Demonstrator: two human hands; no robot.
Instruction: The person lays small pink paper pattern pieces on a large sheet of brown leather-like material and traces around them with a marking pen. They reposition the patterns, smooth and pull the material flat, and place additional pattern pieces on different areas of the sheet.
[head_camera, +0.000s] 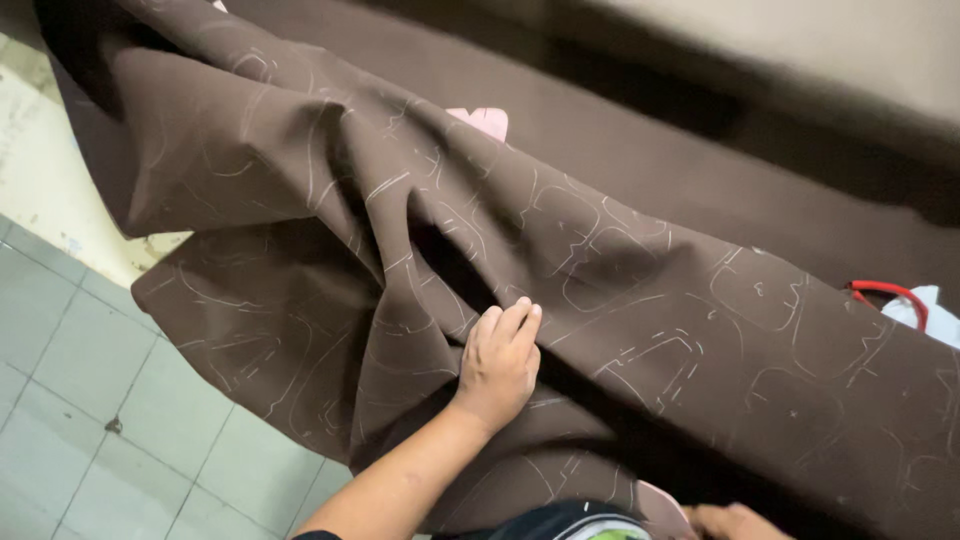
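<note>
Right hand (733, 520): at the bottom edge, mostly cut off; whether it grips anything cannot be told.
Left hand (498, 362): fingers together, pressed flat on the brown fabric (640, 300), gripping nothing.
Fabric: chalk-marked with pattern outlines, rumpled, draped off the edge above the tiled floor (90, 400).
Farther: pink piece (485, 120); red loop (890, 293) at right.
</note>
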